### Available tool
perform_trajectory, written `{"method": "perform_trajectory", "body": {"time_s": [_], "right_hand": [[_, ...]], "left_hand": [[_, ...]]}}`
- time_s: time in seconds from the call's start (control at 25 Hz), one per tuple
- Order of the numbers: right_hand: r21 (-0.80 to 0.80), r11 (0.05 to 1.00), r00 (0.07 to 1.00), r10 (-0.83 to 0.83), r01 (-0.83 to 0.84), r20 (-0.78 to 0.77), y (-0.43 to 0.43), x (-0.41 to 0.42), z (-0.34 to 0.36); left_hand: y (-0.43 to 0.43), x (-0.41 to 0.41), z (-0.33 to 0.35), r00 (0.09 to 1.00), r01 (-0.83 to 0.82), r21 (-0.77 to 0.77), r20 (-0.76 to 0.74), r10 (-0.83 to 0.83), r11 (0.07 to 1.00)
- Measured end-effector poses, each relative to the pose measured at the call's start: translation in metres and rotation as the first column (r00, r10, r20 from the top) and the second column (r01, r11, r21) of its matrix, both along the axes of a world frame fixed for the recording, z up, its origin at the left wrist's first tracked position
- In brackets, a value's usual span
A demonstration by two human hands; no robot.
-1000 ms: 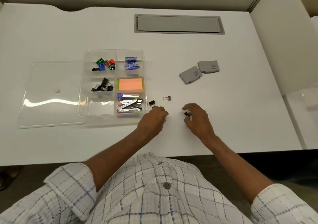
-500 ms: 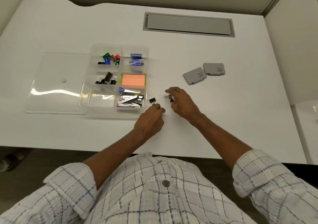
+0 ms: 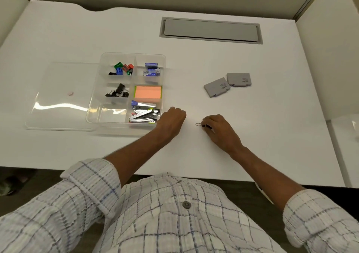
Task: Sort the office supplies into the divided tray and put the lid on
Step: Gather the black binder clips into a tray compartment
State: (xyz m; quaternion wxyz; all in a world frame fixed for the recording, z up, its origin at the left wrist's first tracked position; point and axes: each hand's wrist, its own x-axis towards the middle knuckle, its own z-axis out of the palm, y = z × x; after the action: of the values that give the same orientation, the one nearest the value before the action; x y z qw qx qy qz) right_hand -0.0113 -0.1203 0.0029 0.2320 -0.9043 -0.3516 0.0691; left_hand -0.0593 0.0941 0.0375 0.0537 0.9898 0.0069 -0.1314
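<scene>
Right hand (image 3: 219, 130): low over the surface (image 3: 252, 136), right of the tray's near corner, fingers curled.
Right grip: closed on a clip (image 3: 198, 124), pinched at the fingertips.
Clip versus grip: its wire loop pokes out leftward from the fingertips, toward the left hand. The dark body sits between thumb and fingers, mostly hidden. Whether it touches the surface cannot be told.
Left hand (image 3: 172, 120): beside the tray's near right corner, knuckles up, fingers curled under.
Left grip: what it holds, if anything, is hidden, so its state cannot be told.
Gap: the two hands are apart, the loop between them.
Tray (image 3: 110, 114): clear and divided, left of both hands.
Far left bay: small coloured pieces (image 3: 123, 69).
Far right bay: blue boxes (image 3: 152, 71).
Middle left bay: black clips (image 3: 117, 93).
Middle right bay: orange notes (image 3: 148, 91).
Near right bay: staplers (image 3: 143, 114), just beside the left hand.
Lid (image 3: 62, 97): off, flat on the surface, against the tray's left side.
Cases (image 3: 216, 87): two grey ones, side by side, beyond the right hand and well apart from it.
Hatch (image 3: 211, 30): grey, set into the far part of the surface.
</scene>
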Motion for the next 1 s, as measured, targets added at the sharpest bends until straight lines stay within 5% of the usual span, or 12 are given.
{"method": "perform_trajectory", "body": {"time_s": [0.36,0.6,0.88,1.0], "right_hand": [[-0.099,0.994,0.997,-0.045,0.038,-0.062,-0.021,-0.024,-0.002],[-0.007,0.985,0.984,-0.175,0.175,-0.044,-0.028,-0.029,-0.006],[0.004,0.985,0.981,-0.173,0.174,-0.086,-0.027,-0.024,-0.003],[0.167,0.940,0.949,-0.269,0.296,-0.166,-0.028,-0.024,0.000]], "left_hand": [[-0.020,0.000,-0.014,0.998,0.033,-0.344,0.065,-0.011,0.938],[-0.008,0.000,0.001,0.945,-0.054,-0.553,0.242,0.222,0.831],[0.001,0.002,0.009,0.960,-0.159,-0.550,0.106,0.257,0.820],[-0.001,0.002,0.008,0.963,-0.181,-0.549,0.068,0.260,0.816]]}}
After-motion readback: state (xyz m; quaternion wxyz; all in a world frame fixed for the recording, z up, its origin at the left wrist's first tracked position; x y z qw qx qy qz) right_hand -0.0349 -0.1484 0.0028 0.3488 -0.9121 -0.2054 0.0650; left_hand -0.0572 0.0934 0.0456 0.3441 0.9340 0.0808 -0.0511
